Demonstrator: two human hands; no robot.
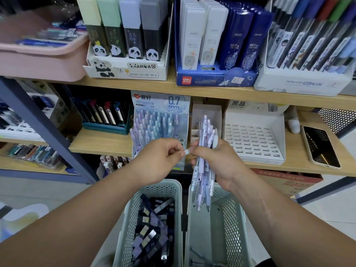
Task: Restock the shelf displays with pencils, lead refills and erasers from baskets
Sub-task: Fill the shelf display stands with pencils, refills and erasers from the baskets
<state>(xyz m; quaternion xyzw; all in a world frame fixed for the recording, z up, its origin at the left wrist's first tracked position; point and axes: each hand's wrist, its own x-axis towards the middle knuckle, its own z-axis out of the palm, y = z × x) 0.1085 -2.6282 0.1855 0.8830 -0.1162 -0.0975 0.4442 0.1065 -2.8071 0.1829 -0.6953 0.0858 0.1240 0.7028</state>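
My right hand (217, 160) grips a bundle of pale purple mechanical pencils (205, 168), upright, over the right green basket (231, 224). My left hand (161, 158) pinches the white end of one pencil (186, 152) at the bundle's left side. Just behind my hands stands the 0.7 mm pencil display box (159, 120), partly filled with matching pencils. The left green basket (133, 214) holds several dark and lilac lead refill cases (152, 230).
A white display tray (254, 139) with bare slots sits right of the pencil box, and a phone (320, 146) lies further right on the same shelf. The upper shelf carries panda, blue Deli and Conan lead boxes and a pink bin (38, 60).
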